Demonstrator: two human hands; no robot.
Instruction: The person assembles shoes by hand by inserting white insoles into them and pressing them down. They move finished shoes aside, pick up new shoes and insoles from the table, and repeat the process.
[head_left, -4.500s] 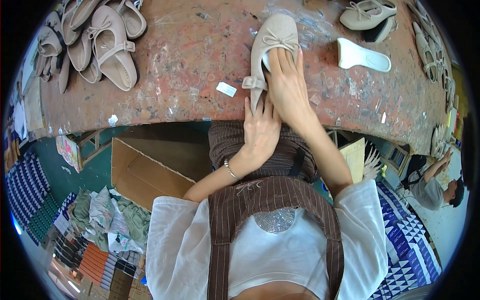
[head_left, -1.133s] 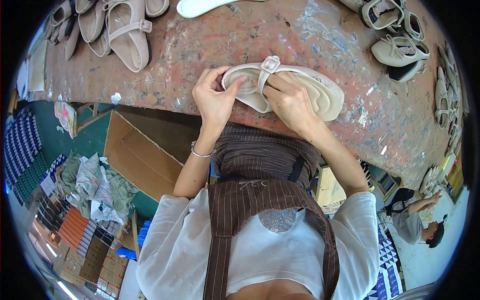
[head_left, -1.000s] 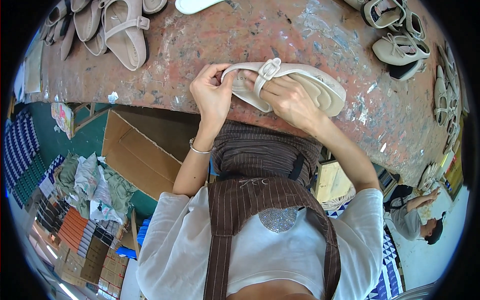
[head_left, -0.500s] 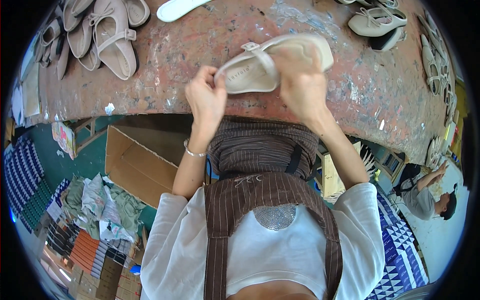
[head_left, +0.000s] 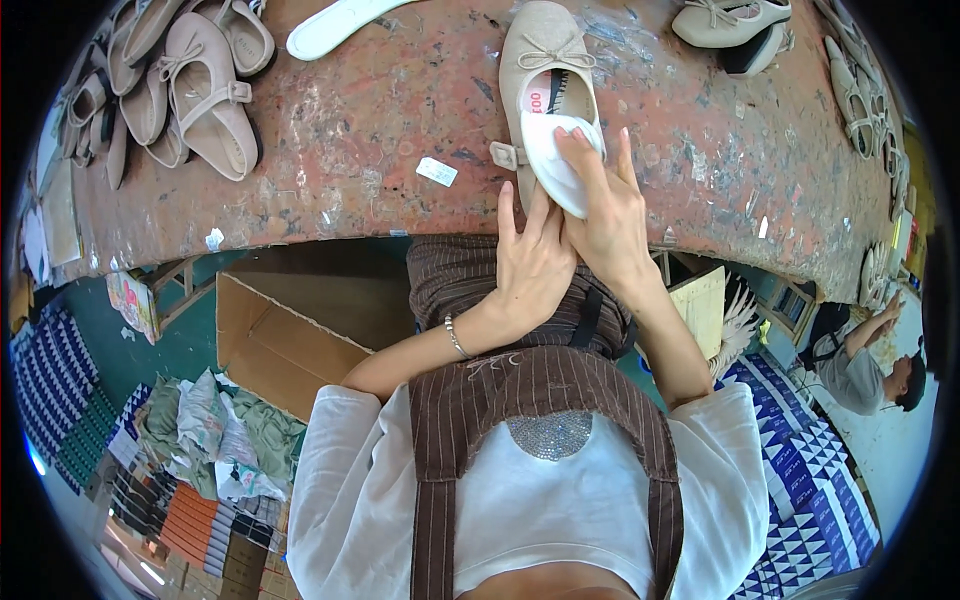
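Beige shoe (head_left: 511, 95) at near edge of worktable (head_left: 350, 110)

Toe points away. Right hand (head_left: 612, 222) grasps a white insole (head_left: 545, 160) at the shoe's opening, one finger raised. Left hand (head_left: 535, 268), fingers spread, touches the heel; whether it grips cannot be told.

Matt, cloth-like shoe (head_left: 540, 32), smooth white insole (head_left: 543, 163), rough, blotchy tabletop (head_left: 370, 110), dull cardboard box (head_left: 265, 335), shiny metal-looking bracelet (head_left: 455, 338)

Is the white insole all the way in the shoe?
Not fully: the white insole, touched by the right hand, lies across the shoe at its opening; printed lining shows ahead.
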